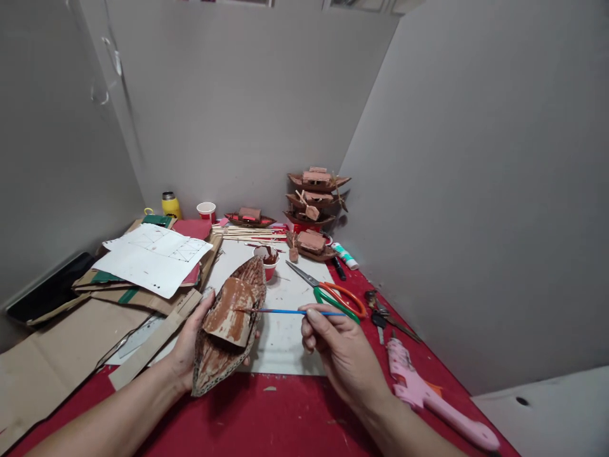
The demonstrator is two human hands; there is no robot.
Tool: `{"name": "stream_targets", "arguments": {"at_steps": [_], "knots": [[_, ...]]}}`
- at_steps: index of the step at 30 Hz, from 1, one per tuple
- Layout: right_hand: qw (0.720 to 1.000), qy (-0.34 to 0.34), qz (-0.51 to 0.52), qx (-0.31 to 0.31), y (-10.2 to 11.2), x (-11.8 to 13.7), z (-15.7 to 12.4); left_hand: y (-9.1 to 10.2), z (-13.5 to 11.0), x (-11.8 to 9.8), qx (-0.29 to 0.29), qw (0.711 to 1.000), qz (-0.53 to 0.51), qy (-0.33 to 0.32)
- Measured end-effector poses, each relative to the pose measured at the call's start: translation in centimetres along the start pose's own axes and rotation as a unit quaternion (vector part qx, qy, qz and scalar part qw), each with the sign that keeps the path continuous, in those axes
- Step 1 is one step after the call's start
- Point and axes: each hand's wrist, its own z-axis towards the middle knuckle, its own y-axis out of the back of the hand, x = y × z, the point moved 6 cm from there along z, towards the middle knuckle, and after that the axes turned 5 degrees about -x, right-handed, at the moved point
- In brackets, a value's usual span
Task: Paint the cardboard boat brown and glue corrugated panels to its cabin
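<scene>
My left hand [188, 349] grips a cardboard model boat [214, 362] from its left side, tilted toward me, with some fingertips showing at its right edge. On the boat's curved roof [233, 304], brown paint covers part of the surface and bare tan cardboard shows elsewhere. Between the thumb and fingers of my right hand [333, 336] is a thin blue paintbrush [285, 311], its tip touching the roof. Just behind the boat stands a paper cup [270, 270] with brown paint inside.
Orange-and-green scissors [340, 298] lie right of the cup. A pink glue gun [428, 400] and keys [378, 317] sit at the right edge. Stacked brown model boats [316, 181] stand at the back. Cardboard pieces and a drawn sheet [157, 254] cover the left side.
</scene>
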Motion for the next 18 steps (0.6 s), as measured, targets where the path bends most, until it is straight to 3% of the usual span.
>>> {"name": "stream_targets", "arguments": {"at_steps": [5,8,11,18], "knots": [[0.997,0.027,-0.066,0.044,-0.1,0.1,-0.8,0.6,-0.1,0.1,-0.054,0.998,0.010,-0.006],[0.992,0.068,-0.100,0.027,0.3,0.8,-1.0,1.1,0.0,0.1,-0.085,0.996,0.005,-0.017],[0.987,0.106,-0.118,-0.003,0.7,1.6,-1.1,1.3,0.1,0.1,-0.074,0.997,-0.009,-0.027],[0.983,0.119,-0.138,0.028,0.1,1.7,-1.7,1.1,0.0,0.0,-0.071,0.997,-0.002,-0.035]]}}
